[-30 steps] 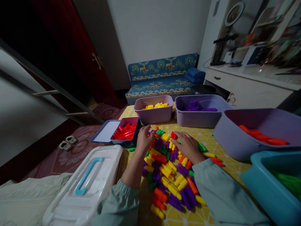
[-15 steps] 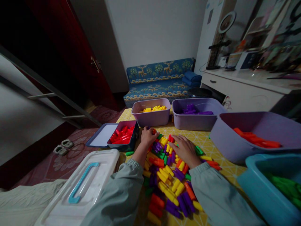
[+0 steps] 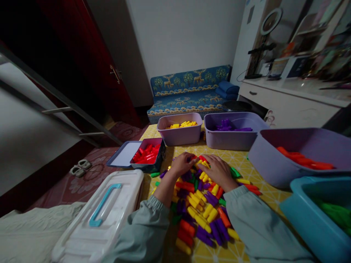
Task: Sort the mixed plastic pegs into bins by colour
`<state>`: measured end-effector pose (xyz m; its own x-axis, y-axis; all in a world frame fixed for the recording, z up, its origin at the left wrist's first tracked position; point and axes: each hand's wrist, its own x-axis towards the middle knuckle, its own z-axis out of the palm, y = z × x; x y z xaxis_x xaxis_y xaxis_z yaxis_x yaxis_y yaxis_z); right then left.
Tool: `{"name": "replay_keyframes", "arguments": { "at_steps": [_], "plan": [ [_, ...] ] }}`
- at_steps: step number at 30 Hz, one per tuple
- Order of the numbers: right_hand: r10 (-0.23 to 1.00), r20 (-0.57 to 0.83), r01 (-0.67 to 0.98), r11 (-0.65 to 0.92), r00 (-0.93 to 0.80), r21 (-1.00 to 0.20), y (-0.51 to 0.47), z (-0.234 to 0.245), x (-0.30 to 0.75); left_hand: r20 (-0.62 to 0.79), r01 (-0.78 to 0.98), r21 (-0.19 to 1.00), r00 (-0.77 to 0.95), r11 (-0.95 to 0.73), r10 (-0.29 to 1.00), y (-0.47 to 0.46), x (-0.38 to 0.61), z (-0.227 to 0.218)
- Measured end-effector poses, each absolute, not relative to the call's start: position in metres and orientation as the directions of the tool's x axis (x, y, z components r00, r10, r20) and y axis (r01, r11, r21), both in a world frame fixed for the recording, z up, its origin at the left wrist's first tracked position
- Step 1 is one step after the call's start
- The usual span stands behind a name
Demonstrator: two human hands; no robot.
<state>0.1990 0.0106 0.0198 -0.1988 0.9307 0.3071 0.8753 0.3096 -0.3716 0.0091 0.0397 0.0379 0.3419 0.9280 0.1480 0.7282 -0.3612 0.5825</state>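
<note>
A mixed heap of small plastic building pieces (image 3: 201, 215), in yellow, purple, red, orange and green, lies in front of me. My left hand (image 3: 182, 164) is at the heap's far edge with fingers curled, and a bit of a red piece (image 3: 193, 158) shows at its fingertips. Close beside it, my right hand (image 3: 218, 168) reaches over the heap, thumb and fingers bent around another red piece (image 3: 202, 158). My fingers partly hide both pieces. Left of the heap stands an open dark tin (image 3: 149, 168) of red pieces.
Behind the heap are a pink-purple bin (image 3: 179, 137) of yellow pieces and a purple bin (image 3: 230, 140) of purple ones. At right are a larger lilac bin (image 3: 263, 160) with orange-red pieces and a teal bin (image 3: 304, 204) with green ones. A white lidded box (image 3: 112, 204) sits at left.
My left hand has moved right, away from the tin's side and close to my right hand, with the red piece at its fingertips. The right hand stays over the heap; the view has shifted slightly.
</note>
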Motion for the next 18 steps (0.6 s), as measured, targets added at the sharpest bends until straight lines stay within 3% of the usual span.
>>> {"name": "replay_keyframes", "arguments": {
  "at_steps": [6,10,15,18],
  "plan": [
    [0.926,0.328,0.870,0.311,-0.187,-0.383,0.009,0.020,0.199,0.320,0.713,0.582,0.241,-0.391,0.916,-0.010,-0.010,0.046],
    [0.925,0.333,0.864,0.315,-0.186,-0.393,0.011,0.017,0.200,0.420,0.868,0.452,-0.002,-0.207,0.908,-0.052,-0.038,0.053],
    [0.924,0.337,0.866,0.312,-0.181,-0.391,0.011,0.015,0.201,0.287,0.951,0.270,-0.227,0.149,0.931,-0.081,-0.064,0.050],
    [0.927,0.331,0.870,0.302,-0.173,-0.390,0.011,0.015,0.201,0.193,0.940,0.282,-0.249,0.190,0.949,-0.080,-0.067,0.039]
  ]
}}
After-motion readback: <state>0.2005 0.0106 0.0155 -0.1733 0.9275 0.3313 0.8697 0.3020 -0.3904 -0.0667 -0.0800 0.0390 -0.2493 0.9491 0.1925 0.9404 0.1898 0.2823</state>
